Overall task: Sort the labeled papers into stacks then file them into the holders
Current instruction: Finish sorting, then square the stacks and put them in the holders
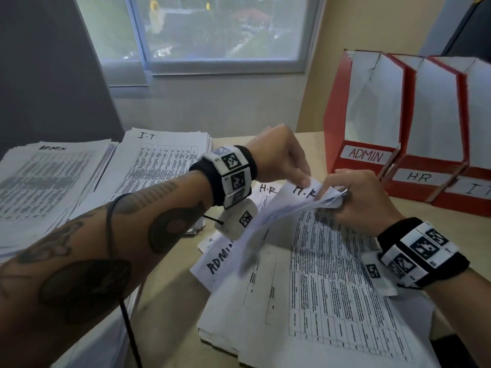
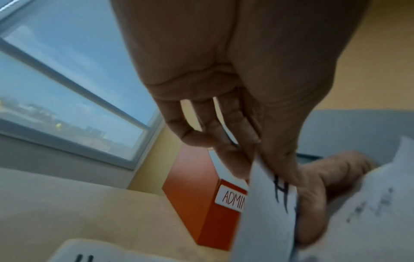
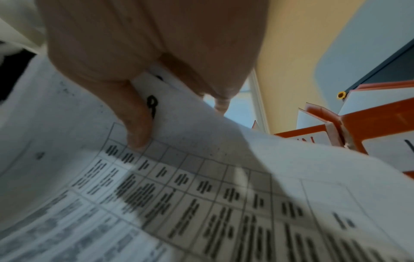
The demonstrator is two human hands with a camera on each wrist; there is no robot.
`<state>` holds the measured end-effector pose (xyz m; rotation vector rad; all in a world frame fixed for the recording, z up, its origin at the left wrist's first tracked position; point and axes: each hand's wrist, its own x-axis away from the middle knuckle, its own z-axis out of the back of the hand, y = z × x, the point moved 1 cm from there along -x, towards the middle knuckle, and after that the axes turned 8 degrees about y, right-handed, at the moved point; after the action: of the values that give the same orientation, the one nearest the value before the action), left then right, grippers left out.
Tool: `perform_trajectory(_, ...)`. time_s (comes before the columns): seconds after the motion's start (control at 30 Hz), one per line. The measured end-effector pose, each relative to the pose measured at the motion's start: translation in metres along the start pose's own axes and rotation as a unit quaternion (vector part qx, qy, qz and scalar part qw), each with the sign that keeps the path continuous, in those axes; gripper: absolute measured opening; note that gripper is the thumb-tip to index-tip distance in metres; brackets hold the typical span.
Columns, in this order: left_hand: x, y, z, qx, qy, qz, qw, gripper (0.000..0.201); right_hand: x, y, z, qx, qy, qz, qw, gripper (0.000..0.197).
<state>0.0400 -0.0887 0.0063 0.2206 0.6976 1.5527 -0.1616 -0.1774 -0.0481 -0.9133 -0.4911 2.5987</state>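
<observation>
- H.R sheet [image 1: 289, 205] was lifted by its top edge above the unsorted pile [image 1: 332, 301], in front of the ADMIN holder [image 1: 366, 155].
- Left hand [image 1: 279, 155] pinched the sheet's labelled corner between thumb and fingers.
- Right hand [image 1: 364, 200] gripped the curled corners of the pile's upper sheets.
- Step in hand: sorting; no holder appeared filled.
- Next move, judged: carry the sheet to the H.R stack [image 1: 267, 191], left of the holder.

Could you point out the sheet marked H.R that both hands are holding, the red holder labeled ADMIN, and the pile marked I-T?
H.R sheet [image 1: 305, 193]: head view, handwritten top corner.
ADMIN holder [image 1: 336, 123]: head view, red side wall.
I-T stack [image 1: 164, 155]: head view, top page's printed table.
</observation>
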Motion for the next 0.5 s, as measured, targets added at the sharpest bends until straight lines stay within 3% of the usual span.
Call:
perform_trajectory(0.13,-0.002,-0.011,0.006,0.127,0.051,0.045,0.990,0.029,0.014,-0.003,0.009,-0.038,0.052,-0.001,0.998,0.043)
perform_trajectory(0.2,-0.006,-0.027,0.001,0.081,0.059,0.076,0.992,0.027,0.020,-0.001,0.012,-0.075,0.042,-0.046,0.995,0.060)
perform_trajectory(0.27,-0.010,-0.044,-0.010,-0.058,0.007,0.106,0.993,0.025,0.022,0.006,0.013,-0.093,0.041,-0.066,0.993,0.073)
perform_trajectory(0.33,-0.010,-0.060,-0.029,-0.193,-0.088,0.135,0.968,0.061,0.022,0.009,0.016,-0.091,0.039,-0.037,0.994,0.066)
perform_trajectory(0.4,-0.011,-0.072,-0.042,-0.217,-0.122,0.156,0.956,0.078,0.022,0.011,0.019,-0.071,0.029,0.001,0.997,0.046)
perform_trajectory(0.5,-0.014,-0.075,-0.044,-0.192,-0.073,0.163,0.965,0.045,0.023,0.012,0.017,-0.055,0.011,-0.008,0.998,0.032)
